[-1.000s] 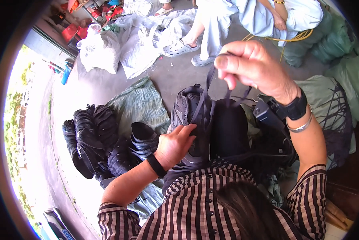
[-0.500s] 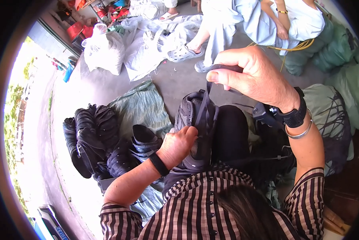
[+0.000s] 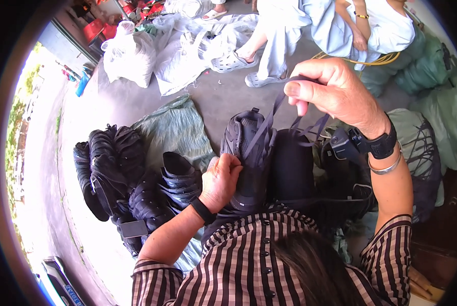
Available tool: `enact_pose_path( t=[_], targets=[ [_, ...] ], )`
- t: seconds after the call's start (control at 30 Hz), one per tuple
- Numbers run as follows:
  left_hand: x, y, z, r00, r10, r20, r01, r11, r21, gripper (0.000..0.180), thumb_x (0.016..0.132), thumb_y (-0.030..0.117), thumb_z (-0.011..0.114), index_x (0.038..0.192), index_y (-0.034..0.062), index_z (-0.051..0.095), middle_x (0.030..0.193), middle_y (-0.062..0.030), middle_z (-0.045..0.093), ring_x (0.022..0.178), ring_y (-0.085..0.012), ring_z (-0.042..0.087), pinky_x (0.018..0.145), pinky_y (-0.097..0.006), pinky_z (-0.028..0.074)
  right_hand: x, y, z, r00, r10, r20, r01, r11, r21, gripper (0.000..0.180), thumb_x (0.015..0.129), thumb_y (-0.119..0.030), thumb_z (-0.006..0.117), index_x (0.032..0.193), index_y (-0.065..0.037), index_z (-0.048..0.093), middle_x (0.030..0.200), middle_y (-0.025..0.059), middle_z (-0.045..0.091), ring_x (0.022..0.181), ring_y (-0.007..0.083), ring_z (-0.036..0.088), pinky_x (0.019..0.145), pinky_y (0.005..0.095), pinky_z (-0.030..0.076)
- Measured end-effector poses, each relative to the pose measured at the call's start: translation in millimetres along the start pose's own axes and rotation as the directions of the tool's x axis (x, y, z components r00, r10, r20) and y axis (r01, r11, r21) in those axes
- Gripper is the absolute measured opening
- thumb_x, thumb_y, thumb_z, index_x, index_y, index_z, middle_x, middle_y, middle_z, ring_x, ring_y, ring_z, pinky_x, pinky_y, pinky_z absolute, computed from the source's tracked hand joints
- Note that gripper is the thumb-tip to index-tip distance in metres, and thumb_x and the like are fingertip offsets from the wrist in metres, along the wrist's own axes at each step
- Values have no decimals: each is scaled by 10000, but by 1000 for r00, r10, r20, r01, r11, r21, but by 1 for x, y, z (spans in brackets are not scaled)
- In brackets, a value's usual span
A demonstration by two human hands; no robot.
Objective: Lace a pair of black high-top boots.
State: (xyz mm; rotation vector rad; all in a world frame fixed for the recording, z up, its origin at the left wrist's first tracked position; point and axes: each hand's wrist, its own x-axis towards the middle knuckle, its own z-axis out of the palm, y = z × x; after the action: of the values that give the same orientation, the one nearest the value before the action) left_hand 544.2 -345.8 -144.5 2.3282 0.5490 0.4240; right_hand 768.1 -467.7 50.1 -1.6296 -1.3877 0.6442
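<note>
A black shoe [image 3: 251, 176] rests on my lap, its mesh opening facing up and its pull tab pointing away from me. My left hand [image 3: 219, 181] is closed in a pinch at the shoe's left edge. Up and to the right, my right hand [image 3: 338, 94] grips a dark flat shoelace [image 3: 261, 135] between thumb and fingers. The lace slants down from that hand into the shoe, and loose loops of it dangle below the fingers. My left fingertips are partly hidden against the shoe.
Stacked black shoe uppers [image 3: 119, 173] lie at my left, with another nested stack [image 3: 180, 176] beside them. A green woven sheet [image 3: 180, 125] spreads beyond. White sacks [image 3: 131, 56] stand far left. A seated person [image 3: 310, 30] is ahead; green sacks [image 3: 427, 66] are at the right.
My left hand has slid from the shoe's middle to its left edge. My right hand has shifted slightly right with the lace, whose loops now hang loosely below it.
</note>
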Motion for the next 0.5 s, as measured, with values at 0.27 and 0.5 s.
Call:
enact_pose_path(
  t=[0.27, 0.5],
  targets=[
    [0, -3, -2, 999, 44, 23, -44, 999, 4, 180, 820, 75, 611, 957, 67, 495, 834, -101, 603, 777, -303, 594, 672, -401, 484, -24, 21, -29, 979, 147, -143, -97, 946, 308, 205, 872, -217, 618, 747, -55, 618, 587, -35, 526, 503, 9, 460, 428, 159, 295],
    [59, 18, -35, 971, 233, 53, -218, 955, -202, 97, 769, 62, 699, 863, 77, 680, 759, -33, 585, 635, -139, 580, 599, -255, 478, -20, -25, -3, 881, -467, -81, 411, 838, -360, 121, 754, -24, 704, 769, 10, 589, 674, -1, 534, 578, 71, 462, 516, 218, 357]
  ],
)
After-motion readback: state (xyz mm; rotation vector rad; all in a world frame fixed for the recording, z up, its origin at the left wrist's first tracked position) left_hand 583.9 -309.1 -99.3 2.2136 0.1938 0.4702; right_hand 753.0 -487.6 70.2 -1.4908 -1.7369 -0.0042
